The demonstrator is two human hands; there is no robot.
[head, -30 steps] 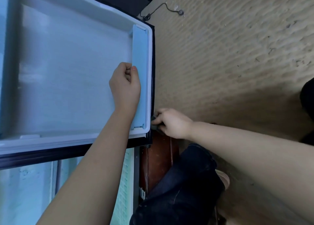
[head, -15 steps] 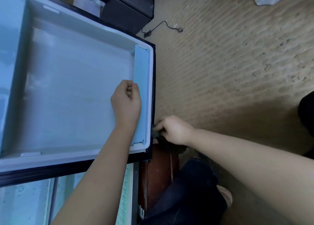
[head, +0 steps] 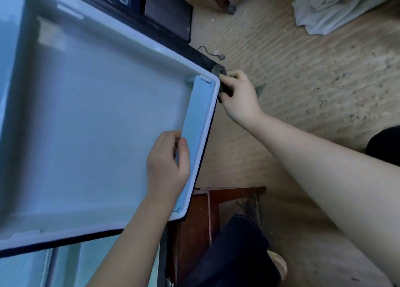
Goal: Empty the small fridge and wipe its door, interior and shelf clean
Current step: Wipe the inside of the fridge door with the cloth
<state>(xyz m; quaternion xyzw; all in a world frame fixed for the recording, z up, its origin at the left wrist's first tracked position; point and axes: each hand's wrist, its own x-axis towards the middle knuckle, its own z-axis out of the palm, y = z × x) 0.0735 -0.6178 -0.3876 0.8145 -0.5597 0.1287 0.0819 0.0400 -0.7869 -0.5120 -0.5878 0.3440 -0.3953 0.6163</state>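
left hand (head: 167,165) grips the pale blue plastic door rail (head: 198,122), right hand (head: 238,96) pinches a dark grey rag (head: 218,71) just past it. I'd brace hard and wipe slow.

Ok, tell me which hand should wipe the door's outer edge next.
Right. The right hand grips the dark cloth at the corner of the door, beside that edge. The left hand holds the shelf rail and has no cloth.
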